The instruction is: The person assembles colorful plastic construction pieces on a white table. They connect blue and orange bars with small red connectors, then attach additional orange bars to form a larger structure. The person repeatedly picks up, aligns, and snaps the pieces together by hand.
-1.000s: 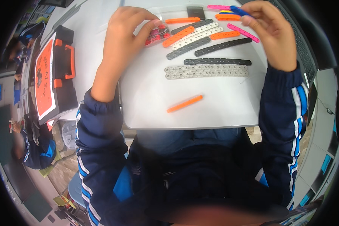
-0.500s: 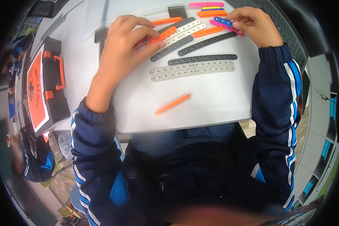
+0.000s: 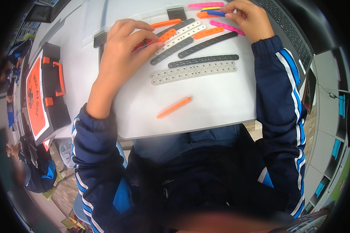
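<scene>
My left hand point(image 3: 126, 50) is closed around an orange perforated beam point(image 3: 167, 35); something red point(image 3: 142, 44) shows between its thumb and fingers. At the far right of the table, my right hand point(image 3: 251, 19) pinches a blue beam point(image 3: 216, 13) above an orange beam point(image 3: 203, 15) and a yellow one point(image 3: 210, 8). A pink beam point(image 3: 227, 27) lies just below that hand. White beams point(image 3: 186, 33), dark grey beams point(image 3: 208, 45) and another orange beam point(image 3: 208, 32) lie between my hands. Nearer to me are a dark beam point(image 3: 203, 61) and light grey beams point(image 3: 193, 72).
A lone orange piece point(image 3: 174, 107) lies near the front of the white table point(image 3: 221, 101). A black case point(image 3: 56, 93) with an orange handle stands at the left. The laptop keyboard point(image 3: 287, 29) borders the right side. Another pink beam point(image 3: 206, 5) lies at the back.
My right hand has lifted the blue beam off the pink one and carried it back and left, over the orange and yellow beams. My left hand keeps its grip. The view has shifted slightly.
</scene>
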